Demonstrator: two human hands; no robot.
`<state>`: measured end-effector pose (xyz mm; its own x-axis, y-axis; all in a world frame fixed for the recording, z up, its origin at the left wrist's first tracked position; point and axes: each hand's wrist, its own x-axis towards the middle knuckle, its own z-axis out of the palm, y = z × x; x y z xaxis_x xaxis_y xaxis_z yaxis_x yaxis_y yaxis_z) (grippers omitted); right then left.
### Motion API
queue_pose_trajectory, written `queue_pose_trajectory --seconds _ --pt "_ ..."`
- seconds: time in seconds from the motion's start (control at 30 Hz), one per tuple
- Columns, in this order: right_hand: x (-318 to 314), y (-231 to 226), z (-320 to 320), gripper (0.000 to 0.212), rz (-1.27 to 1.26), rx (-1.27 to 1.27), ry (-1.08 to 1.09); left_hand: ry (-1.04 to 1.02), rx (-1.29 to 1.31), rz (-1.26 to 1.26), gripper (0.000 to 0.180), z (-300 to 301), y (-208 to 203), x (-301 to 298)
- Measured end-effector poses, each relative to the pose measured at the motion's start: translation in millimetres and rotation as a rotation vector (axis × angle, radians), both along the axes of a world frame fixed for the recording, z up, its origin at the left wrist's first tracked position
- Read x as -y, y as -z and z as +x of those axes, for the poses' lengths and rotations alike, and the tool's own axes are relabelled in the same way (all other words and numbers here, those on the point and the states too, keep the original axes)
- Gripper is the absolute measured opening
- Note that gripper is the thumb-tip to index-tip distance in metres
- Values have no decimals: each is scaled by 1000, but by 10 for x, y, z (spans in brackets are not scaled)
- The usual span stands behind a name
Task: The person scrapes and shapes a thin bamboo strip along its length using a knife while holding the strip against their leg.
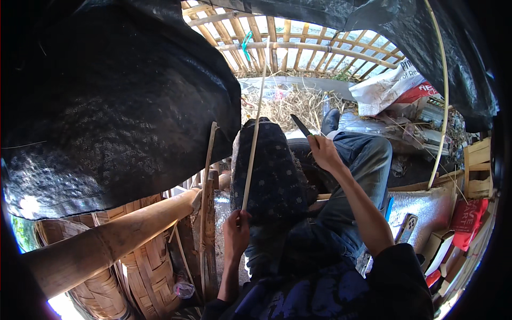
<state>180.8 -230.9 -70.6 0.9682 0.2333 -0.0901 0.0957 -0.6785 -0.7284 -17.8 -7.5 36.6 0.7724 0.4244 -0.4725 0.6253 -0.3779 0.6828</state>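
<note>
My left hand is closed round the lower end of a long, thin bamboo strip. The strip rises away from me, almost upright in the view, across a dark patterned cloth spread over my left leg. My right hand grips a knife whose dark blade points up and to the left. That blade is to the right of the strip and apart from it. My right leg, in blue jeans, is bent beneath the right forearm.
A thick bamboo pole and woven bamboo baskets stand at left, below a black plastic sheet. Straw, a white and red sack and a slatted bamboo fence lie ahead. A phone is at right.
</note>
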Motion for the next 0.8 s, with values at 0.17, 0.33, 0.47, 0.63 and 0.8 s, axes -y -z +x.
queue_pose_trajectory --seconds 0.17,0.33,0.47,0.63,0.8 --pt "26 -340 -107 21 173 35 -141 61 -11 18 23 89 -21 111" --pt "-49 -421 -56 19 149 95 -254 97 84 81 22 58 28 191" --pt "-117 -495 27 17 -60 59 -307 131 113 202 19 14 53 285" --pt "-58 -430 110 20 -107 -18 -317 174 117 315 16 -43 205 342" --pt "-7 -295 142 27 -57 -49 -349 204 111 316 12 -85 305 327"
